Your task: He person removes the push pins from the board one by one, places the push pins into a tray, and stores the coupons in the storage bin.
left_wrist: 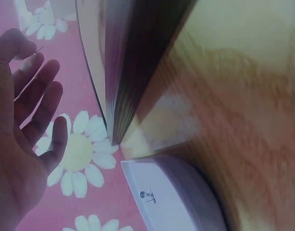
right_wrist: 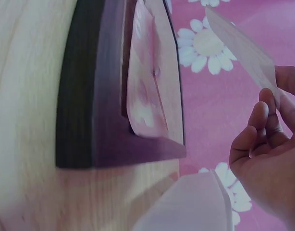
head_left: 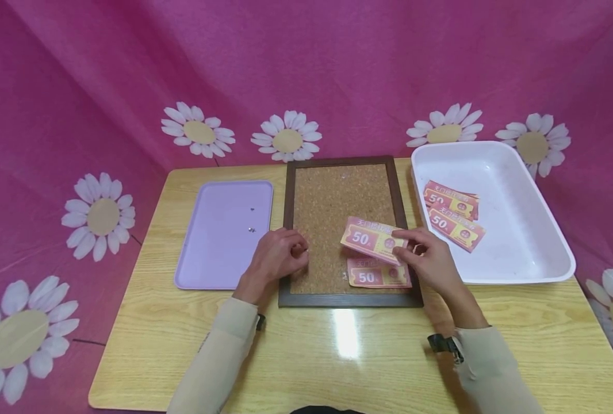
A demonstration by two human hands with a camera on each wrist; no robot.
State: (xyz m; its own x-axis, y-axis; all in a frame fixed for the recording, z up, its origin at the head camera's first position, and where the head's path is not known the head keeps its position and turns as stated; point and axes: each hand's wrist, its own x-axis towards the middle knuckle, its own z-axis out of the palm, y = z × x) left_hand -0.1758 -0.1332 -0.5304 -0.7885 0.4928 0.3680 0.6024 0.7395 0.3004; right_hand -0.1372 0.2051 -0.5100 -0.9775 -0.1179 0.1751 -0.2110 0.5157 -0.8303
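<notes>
My right hand (head_left: 430, 259) pinches a pink and yellow paper coupon (head_left: 368, 237) marked 50 between thumb and fingers, raised above the cork board (head_left: 337, 195). Below it, a second coupon (head_left: 371, 277) lies on the board's lower right, partly covered by the first; a small tack (right_wrist: 156, 72) shows on its surface in the right wrist view. Over the board's left edge, my left hand (head_left: 280, 256) pinches a thumbtack, whose thin point (left_wrist: 40, 49) sticks out from the fingertips in the left wrist view. Its head is hidden by the fingers.
A lilac tray (head_left: 213, 241) with a few small tacks (head_left: 252, 230) lies left of the board. On the right stands a white plastic basin (head_left: 518, 230) holding several coupons (head_left: 456, 224). A dark wooden frame (head_left: 337, 300) edges the board. Behind hangs a flowered pink cloth.
</notes>
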